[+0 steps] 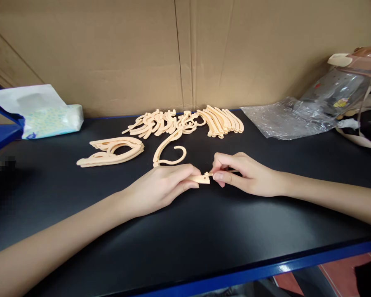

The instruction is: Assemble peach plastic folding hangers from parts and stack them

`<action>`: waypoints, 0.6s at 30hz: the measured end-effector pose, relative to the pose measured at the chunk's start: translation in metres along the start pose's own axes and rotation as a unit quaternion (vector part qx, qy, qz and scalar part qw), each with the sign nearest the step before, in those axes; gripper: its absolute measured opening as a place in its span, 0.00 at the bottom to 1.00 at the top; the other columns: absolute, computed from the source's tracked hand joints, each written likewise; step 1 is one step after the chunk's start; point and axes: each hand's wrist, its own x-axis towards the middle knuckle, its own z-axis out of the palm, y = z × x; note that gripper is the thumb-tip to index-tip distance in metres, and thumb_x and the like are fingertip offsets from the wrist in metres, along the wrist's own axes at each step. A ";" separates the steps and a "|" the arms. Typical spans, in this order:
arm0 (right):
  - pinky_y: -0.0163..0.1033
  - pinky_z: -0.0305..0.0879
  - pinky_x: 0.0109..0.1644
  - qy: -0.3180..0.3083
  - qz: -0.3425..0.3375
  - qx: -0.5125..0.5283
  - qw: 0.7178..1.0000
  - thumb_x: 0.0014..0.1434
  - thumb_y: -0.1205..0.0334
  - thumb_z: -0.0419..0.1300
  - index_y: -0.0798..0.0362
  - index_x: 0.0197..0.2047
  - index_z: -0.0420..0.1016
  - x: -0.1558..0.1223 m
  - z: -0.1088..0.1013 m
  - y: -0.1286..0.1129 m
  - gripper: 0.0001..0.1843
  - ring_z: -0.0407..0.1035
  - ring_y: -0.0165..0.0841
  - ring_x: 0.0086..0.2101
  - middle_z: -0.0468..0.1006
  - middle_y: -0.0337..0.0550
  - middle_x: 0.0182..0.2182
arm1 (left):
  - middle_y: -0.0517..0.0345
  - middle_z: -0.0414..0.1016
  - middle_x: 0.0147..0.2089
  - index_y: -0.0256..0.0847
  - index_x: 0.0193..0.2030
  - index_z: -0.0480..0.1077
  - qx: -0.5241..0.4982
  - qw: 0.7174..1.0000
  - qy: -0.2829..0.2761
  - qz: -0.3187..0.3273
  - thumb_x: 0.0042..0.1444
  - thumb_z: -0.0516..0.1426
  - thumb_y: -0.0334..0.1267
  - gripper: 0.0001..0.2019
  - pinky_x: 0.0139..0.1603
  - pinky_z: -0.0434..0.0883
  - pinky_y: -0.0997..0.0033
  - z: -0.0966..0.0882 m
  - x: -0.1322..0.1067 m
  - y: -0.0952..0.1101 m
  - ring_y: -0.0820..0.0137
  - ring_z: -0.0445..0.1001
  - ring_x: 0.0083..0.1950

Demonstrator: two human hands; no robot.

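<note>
My left hand [163, 185] rests on the black table [185, 231], fingers closed on a small peach plastic hanger part [202, 179]. My right hand [245, 173] meets it from the right and pinches the same part's other end between thumb and fingers. Just behind my hands lies a single peach hook piece [168, 153]. Farther back a pile of hook pieces [163, 122] and a row of curved arm pieces [222, 121] lie by the cardboard wall. A stack of assembled hangers [113, 152] sits at the left.
A tissue pack [46, 117] lies at the back left beside a blue shelf [0, 136]. Crumpled clear plastic [284, 119] and a clear bottle with a pink lid [343, 82] lie at the back right. The table's blue front edge [266, 270] runs below.
</note>
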 end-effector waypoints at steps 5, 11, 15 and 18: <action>0.30 0.52 0.26 -0.001 -0.018 -0.022 1.000 0.67 0.57 0.53 0.53 0.33 0.62 -0.001 0.001 0.001 0.11 0.58 0.24 0.22 0.67 0.32 0.22 | 0.61 0.76 0.37 0.41 0.45 0.67 -0.023 1.000 -0.007 -0.002 0.68 0.48 0.40 0.09 0.35 0.66 0.79 0.000 -0.001 -0.001 0.75 0.75 0.35; 0.30 0.48 0.25 0.001 -0.026 -0.039 0.999 0.66 0.57 0.54 0.52 0.34 0.62 -0.001 0.003 0.003 0.11 0.52 0.23 0.20 0.61 0.30 0.21 | 0.60 0.76 0.37 0.41 0.45 0.67 -0.028 0.999 -0.018 -0.006 0.68 0.48 0.40 0.09 0.35 0.67 0.79 -0.001 -0.001 0.000 0.74 0.76 0.36; 0.30 0.49 0.25 -0.005 -0.022 -0.053 0.998 0.66 0.57 0.55 0.52 0.34 0.62 -0.003 0.003 0.002 0.11 0.52 0.23 0.20 0.61 0.29 0.20 | 0.60 0.77 0.37 0.41 0.44 0.67 -0.029 0.999 -0.018 -0.002 0.68 0.48 0.40 0.09 0.35 0.67 0.79 -0.001 0.000 -0.001 0.74 0.76 0.36; 0.30 0.49 0.25 -0.009 -0.022 -0.064 0.998 0.65 0.57 0.56 0.52 0.34 0.62 -0.003 0.003 0.000 0.10 0.52 0.23 0.20 0.60 0.28 0.20 | 0.60 0.77 0.37 0.41 0.44 0.68 -0.027 1.000 -0.016 0.001 0.68 0.48 0.41 0.10 0.35 0.67 0.79 0.000 0.000 -0.001 0.74 0.76 0.36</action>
